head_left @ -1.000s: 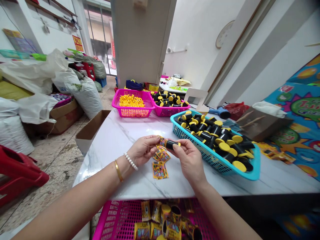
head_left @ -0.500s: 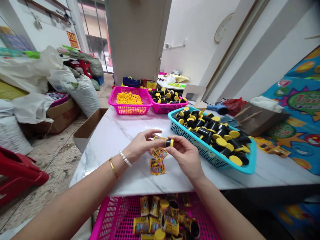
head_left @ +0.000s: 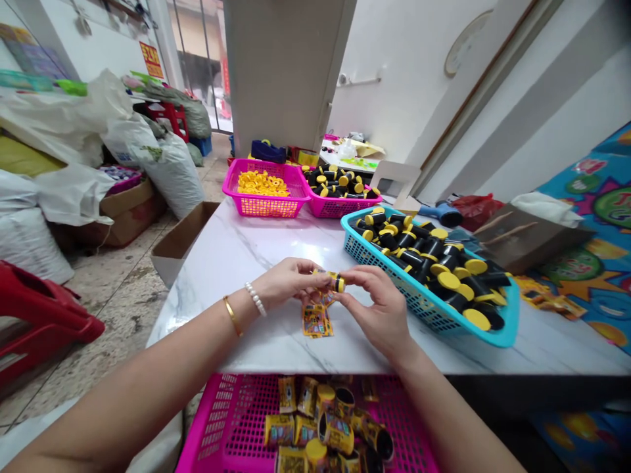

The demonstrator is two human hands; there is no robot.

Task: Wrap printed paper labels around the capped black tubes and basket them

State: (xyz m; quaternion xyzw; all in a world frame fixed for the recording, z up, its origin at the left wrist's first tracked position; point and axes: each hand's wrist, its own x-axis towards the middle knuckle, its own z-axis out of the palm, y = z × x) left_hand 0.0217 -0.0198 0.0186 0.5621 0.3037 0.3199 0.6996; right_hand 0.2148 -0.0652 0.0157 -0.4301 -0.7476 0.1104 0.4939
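Above the table, a small black tube with a yellow cap point(head_left: 338, 282) lies sideways between my two hands, with part of a yellow printed sleeve around it. My left hand point(head_left: 294, 284) is closed on the sleeved end, thumb in front. My right hand point(head_left: 378, 303) has its fingertips at the capped end, index finger above and thumb below. Printed yellow sleeves point(head_left: 317, 320) lie flat on the tabletop under the hands. Below the table edge, a magenta basket point(head_left: 207, 420) holds several sleeved tubes point(head_left: 336, 432).
A turquoise basket point(head_left: 394, 292) full of black tubes with yellow caps stands at right. Behind are a magenta basket of yellow rings point(head_left: 266, 207) and another magenta basket of tubes point(head_left: 340, 207). A paper bag point(head_left: 532, 240) sits far right; a red stool point(head_left: 44, 315) stands left.
The view has shifted slightly, moving the scene a little to the right. The sleeve covers more of the black tube, and my left fingers have closed in around it.
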